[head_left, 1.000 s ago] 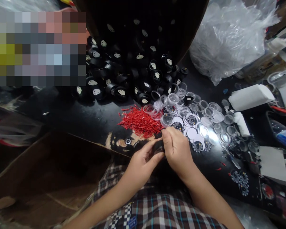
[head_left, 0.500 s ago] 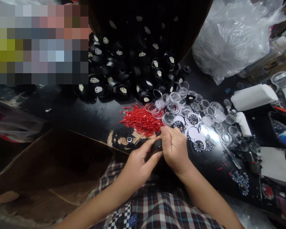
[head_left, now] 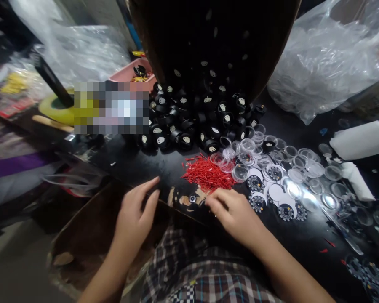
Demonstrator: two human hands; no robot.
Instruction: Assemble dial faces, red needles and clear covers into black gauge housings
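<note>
My left hand point(head_left: 134, 214) hangs over the cardboard box point(head_left: 61, 240) at the table's front edge. Its thumb and fingers are spread, with nothing between them. My right hand point(head_left: 236, 216) is at the near side of a heap of thin red pieces point(head_left: 206, 172); its fingers are curled in, and what they hold, if anything, is hidden. Just left of those fingertips a small round metal piece point(head_left: 192, 199) sits on a worn patch of the black table. Right of the heap lie black-and-white printed dials point(head_left: 275, 172) and clear plastic rings point(head_left: 248, 145).
Behind the heap, several black round cases point(head_left: 186, 139) with pale plates spill from a large dark container point(head_left: 214, 38). A clear plastic bag point(head_left: 325, 63) stands back right. White rolls point(head_left: 363, 141) and a slim metal tool point(head_left: 342, 231) lie at right. A pink tray point(head_left: 126, 73) sits back left.
My hands have come apart; the left has moved left over the box. The dark round part between them is out of sight. The view has turned left.
</note>
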